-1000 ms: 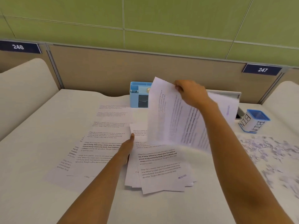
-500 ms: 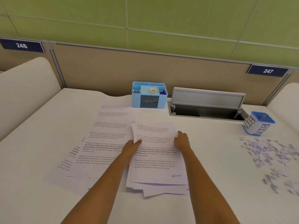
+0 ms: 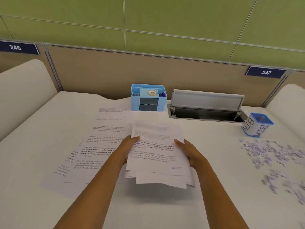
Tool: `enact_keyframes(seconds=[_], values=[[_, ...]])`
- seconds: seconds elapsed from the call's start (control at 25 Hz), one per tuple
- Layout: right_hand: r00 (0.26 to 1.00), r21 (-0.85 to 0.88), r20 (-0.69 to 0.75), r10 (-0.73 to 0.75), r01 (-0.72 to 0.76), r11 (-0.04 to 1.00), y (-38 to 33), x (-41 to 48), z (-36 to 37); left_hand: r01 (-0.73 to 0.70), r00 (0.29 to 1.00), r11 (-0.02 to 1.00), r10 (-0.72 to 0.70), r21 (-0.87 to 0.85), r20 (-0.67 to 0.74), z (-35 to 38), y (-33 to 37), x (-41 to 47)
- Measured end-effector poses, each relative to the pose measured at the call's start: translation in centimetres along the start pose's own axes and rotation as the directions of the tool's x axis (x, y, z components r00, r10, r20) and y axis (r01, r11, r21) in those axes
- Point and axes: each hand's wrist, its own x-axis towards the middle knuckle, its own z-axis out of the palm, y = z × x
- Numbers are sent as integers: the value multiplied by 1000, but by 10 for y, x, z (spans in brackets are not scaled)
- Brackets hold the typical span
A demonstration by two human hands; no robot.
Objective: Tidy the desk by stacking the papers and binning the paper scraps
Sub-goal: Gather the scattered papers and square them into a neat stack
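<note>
A loose stack of printed papers point(image 3: 156, 156) hovers just above the white desk point(image 3: 49, 126), its near edge raised and casting a shadow. My left hand point(image 3: 125, 147) grips the stack's left edge, thumb on top. My right hand point(image 3: 189, 152) grips the right edge the same way. The sheets in the stack are uneven at the bottom. More printed sheets point(image 3: 99, 146) lie flat and overlapping to the left. Several torn paper scraps point(image 3: 270, 154) are scattered at the right. A small blue-rimmed cup marked BIN point(image 3: 255, 125) stands behind the scraps.
A light blue desk organiser point(image 3: 148, 98) with a tape roll stands at the back centre. Beside it a cable hatch point(image 3: 206, 109) is open with its lid up. Padded dividers rise at both sides, and a partition wall closes the back.
My right hand laid its lifted sheet on the stack. Both hands then took the stack by its sides and raised it off the desk.
</note>
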Motion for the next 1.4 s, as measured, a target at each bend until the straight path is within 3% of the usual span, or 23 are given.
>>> enact_keyframes(seconds=[0.08, 0.16, 0.24, 0.28, 0.36, 0.44, 0.56, 0.64, 0.8, 0.96, 1.12, 1.4], values=[[999, -13, 3, 49, -49, 999, 10, 4, -2, 64, 997, 994, -61, 93, -39, 4, -8, 5], [996, -69, 49, 81, -77, 995, 14, 3, -4, 120, 993, 930, -109, 347, -50, 5, -13, 8], [991, -142, 122, 49, -31, 989, 10, -3, -4, 110, 994, 842, -107, 529, -37, 3, -15, 12], [989, -172, 147, -3, 29, 985, 7, -6, -4, 66, 998, 840, -63, 539, -24, 6, -14, 9], [975, -217, 107, -195, 214, 952, -6, -13, 1, -100, 993, 879, 115, 467, -4, 15, -7, 1], [917, -242, -73, -392, 365, 899, -25, -22, 9, -316, 941, 903, 337, 291, -24, 24, 9, -11], [802, -55, -236, -549, 553, 832, -57, -35, 21, -520, 854, 854, 520, 2, -28, 30, 42, -23], [789, 23, -197, -582, 598, 801, -67, -41, 24, -532, 845, 845, 534, -55, 38, 26, 51, -26], [867, -43, -45, -496, 494, 868, -50, -46, 19, -461, 886, 877, 447, 138, 124, 19, 39, -26], [875, -24, -62, -479, 479, 878, -55, -49, 14, -457, 887, 880, 442, 127, 130, 21, 49, -30], [893, 26, 3, -450, 450, 893, -55, -49, 4, -434, 891, 882, 391, 181, 230, 12, 56, -30], [876, 24, -24, -482, 482, 876, -55, -47, 8, -490, 869, 863, 472, 124, 148, 21, 61, -31]])
